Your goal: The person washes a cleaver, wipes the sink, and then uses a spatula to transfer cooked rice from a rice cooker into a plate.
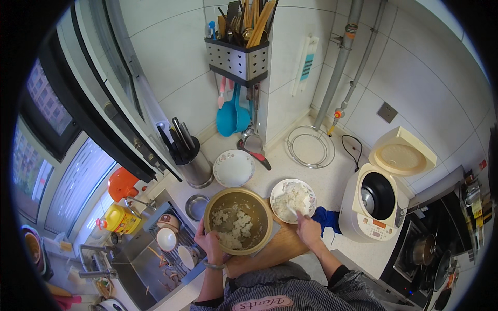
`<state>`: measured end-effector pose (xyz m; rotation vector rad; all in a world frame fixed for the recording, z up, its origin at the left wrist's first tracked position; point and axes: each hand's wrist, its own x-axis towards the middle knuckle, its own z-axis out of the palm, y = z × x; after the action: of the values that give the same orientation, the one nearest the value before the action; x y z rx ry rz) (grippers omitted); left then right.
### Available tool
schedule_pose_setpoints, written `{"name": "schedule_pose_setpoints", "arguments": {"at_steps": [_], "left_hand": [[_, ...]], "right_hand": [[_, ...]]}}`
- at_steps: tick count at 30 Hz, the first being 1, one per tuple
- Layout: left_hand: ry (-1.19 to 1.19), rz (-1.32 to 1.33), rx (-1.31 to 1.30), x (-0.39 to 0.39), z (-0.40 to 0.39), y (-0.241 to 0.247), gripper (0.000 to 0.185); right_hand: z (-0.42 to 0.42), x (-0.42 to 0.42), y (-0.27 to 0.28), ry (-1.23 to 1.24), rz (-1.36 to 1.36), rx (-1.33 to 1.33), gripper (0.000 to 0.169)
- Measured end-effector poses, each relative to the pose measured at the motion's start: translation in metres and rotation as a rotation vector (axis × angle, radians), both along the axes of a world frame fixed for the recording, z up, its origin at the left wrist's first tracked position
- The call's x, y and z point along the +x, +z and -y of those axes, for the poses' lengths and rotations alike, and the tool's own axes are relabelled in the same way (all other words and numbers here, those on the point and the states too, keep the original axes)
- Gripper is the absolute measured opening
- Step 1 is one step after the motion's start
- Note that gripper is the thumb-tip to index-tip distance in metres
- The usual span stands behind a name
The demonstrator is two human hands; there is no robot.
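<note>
My left hand (pixel 210 241) grips the near left rim of a gold-coloured rice cooker inner pot (pixel 265 223). Clumps of cooked white rice (pixel 242 225) lie on the pot's bottom and cling to its wall. In my right hand (pixel 310 232) is the handle of a white utensil (pixel 291 210), likely a rice paddle or spoon; its head is in the rice. That rice is heaped on a white floral-rimmed plate (pixel 310 194), right of the pot. A wooden cutting board (pixel 284 241) lies under the pot and reaches towards the plate.
Behind the pot sits a second floral plate (pixel 234 168), with a metal bowl (pixel 196 207) and a knife block (pixel 190 163) nearby. An uncovered rice cooker (pixel 367 217) stands right, beside a blue cloth (pixel 327 221). The sink (pixel 136 268) with bowls is left; a stove (pixel 412 248) is far right.
</note>
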<state>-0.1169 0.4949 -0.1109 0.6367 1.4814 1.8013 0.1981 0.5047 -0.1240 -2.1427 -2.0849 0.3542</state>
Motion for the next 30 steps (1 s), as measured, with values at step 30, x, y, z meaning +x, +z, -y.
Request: {"name": "schedule_pose_setpoints", "arguments": {"at_steps": [30], "left_hand": [[-0.175,-0.249,0.072,0.027,0.029,-0.001,0.059]], "right_hand": [[-0.001,-0.140,-0.032,0.115,-0.957,-0.847,0.019]]}}
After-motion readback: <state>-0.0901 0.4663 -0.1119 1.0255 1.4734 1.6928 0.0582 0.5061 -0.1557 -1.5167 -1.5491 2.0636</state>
